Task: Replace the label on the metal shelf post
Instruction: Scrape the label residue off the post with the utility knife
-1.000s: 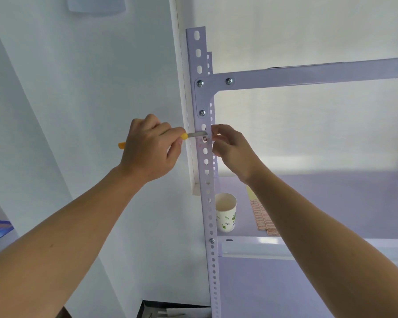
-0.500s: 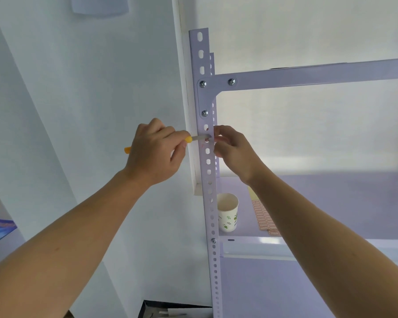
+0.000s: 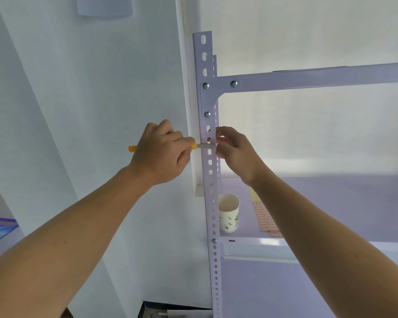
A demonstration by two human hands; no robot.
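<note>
Yellow-handled, the blade lies across the metal post, gripped in the fisted left hand; the right hand curls at the post's right edge, hold unclear.

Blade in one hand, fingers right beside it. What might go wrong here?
1. The blade, gripped by the left hand, points toward the right hand pinching at the post; a slip could cut those fingers.
2. Scraping across the post might scratch its paint.
3. A sudden jolt could shake the shelf and tip the paper cup.
</note>
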